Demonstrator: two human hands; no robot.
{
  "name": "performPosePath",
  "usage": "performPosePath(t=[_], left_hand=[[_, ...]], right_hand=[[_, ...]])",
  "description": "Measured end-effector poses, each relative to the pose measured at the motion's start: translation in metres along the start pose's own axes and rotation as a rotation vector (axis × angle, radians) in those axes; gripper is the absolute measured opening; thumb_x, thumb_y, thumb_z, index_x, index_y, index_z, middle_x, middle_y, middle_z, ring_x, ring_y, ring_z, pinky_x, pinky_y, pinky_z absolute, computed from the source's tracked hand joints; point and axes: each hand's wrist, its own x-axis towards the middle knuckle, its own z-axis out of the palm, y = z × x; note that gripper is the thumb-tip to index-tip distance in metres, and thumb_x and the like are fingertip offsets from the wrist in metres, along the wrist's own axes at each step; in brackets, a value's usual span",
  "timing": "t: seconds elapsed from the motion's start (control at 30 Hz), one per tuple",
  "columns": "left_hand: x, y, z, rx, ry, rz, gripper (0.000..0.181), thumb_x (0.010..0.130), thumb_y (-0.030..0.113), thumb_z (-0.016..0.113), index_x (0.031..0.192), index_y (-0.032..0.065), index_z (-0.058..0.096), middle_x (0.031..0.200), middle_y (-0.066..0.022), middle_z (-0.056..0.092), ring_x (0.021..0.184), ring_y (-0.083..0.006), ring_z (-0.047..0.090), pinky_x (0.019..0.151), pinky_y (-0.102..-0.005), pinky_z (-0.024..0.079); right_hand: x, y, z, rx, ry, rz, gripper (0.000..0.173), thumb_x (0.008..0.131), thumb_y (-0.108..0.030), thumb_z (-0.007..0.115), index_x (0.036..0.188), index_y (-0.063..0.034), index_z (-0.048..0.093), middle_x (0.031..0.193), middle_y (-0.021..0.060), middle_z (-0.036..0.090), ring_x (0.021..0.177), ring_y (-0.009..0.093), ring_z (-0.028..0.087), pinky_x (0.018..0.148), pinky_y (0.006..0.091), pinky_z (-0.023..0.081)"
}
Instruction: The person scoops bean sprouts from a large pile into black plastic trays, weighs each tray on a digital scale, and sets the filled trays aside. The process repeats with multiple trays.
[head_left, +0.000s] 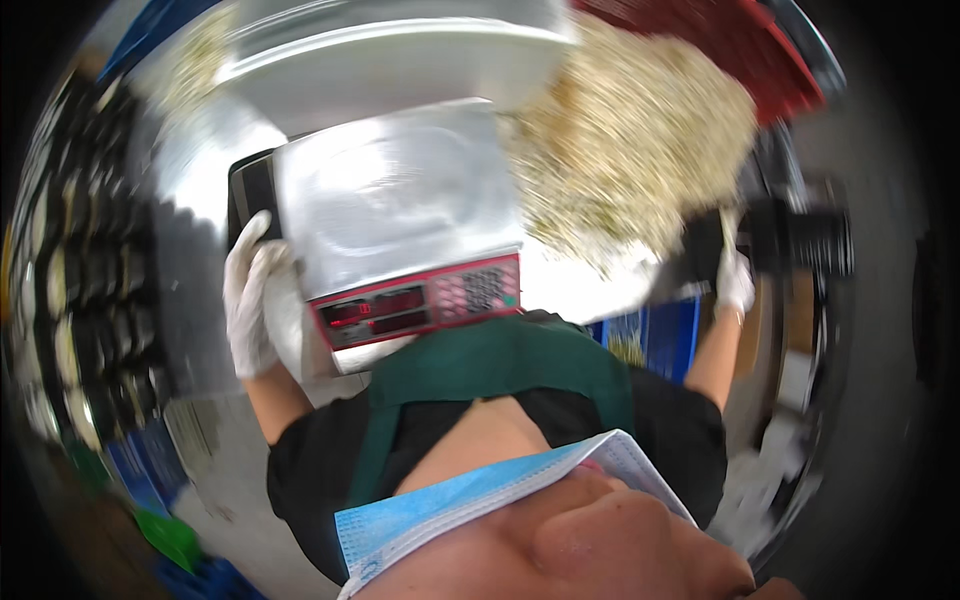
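Observation:
A digital scale has a bare steel platform (397, 195) and a red-framed display and keypad panel (420, 300) facing me. My left hand (251, 300), in a white glove, is at the scale's left side. Its fingers are apart, with the tips by the near end of a black object (255, 191) along the platform's edge. Far to the right, my gloved right hand (735, 277) touches black plastic trays (802, 240); blur hides how its fingers close. A large heap of pale, stringy sprouts (637, 135) lies on the metal table (195, 315), right of the scale.
Behind the scale stands a pale, box-like container (405, 67), with a red crate (720, 45) at the back right. Stacked black trays with pale contents (82, 262) line the left. A blue crate (671, 337) sits low at my right, and a green object (169, 536) lies lower left.

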Motion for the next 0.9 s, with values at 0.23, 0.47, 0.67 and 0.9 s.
performPosePath(t=[0.23, 0.47, 0.67, 0.9], left_hand=[[-0.050, -0.025, 0.093, -0.177, -0.032, 0.095, 0.044, 0.095, 0.026, 0.053, 0.127, -0.0037, 0.049, 0.090, -0.0080, 0.062, 0.086, -0.0164, 0.059, 0.082, -0.0293, 0.047], [-0.063, -0.038, 0.187, 0.060, -0.121, 0.021, 0.034, 0.096, 0.015, 0.048, 0.123, -0.0046, 0.052, 0.093, -0.0108, 0.063, 0.084, -0.0172, 0.061, 0.082, -0.0305, 0.049], [-0.081, -0.024, 0.329, -0.238, -0.646, 0.026, 0.074, 0.084, 0.029, 0.063, 0.145, 0.0079, 0.026, 0.138, -0.0124, 0.040, 0.121, -0.0238, 0.044, 0.101, -0.0392, 0.037], [-0.076, -0.024, 0.315, -0.325, -0.183, -0.120, 0.055, 0.083, 0.015, 0.054, 0.134, 0.0009, 0.039, 0.120, -0.0138, 0.055, 0.105, -0.0215, 0.058, 0.090, -0.0331, 0.049]], right_hand=[[0.055, 0.096, 0.090, 0.039, 0.364, -0.284, 0.033, 0.088, -0.042, 0.053, 0.092, -0.0120, 0.067, 0.082, 0.0186, 0.067, 0.080, 0.037, 0.064, 0.073, 0.0477, 0.049], [0.043, 0.087, 0.038, 0.642, 0.676, -0.789, 0.014, 0.072, -0.016, 0.076, 0.081, -0.0069, 0.069, 0.079, 0.0088, 0.068, 0.070, 0.027, 0.064, 0.065, 0.0350, 0.050], [0.001, -0.002, 0.024, 0.779, 0.567, -1.591, 0.028, 0.061, -0.006, 0.071, 0.089, -0.0075, 0.065, 0.085, 0.0057, 0.068, 0.075, 0.021, 0.065, 0.060, 0.0297, 0.050], [-0.037, -0.078, 0.032, 0.928, 0.136, -1.787, 0.054, 0.073, -0.036, 0.073, 0.116, -0.0050, 0.061, 0.101, 0.0127, 0.062, 0.092, 0.030, 0.058, 0.081, 0.0387, 0.046]])
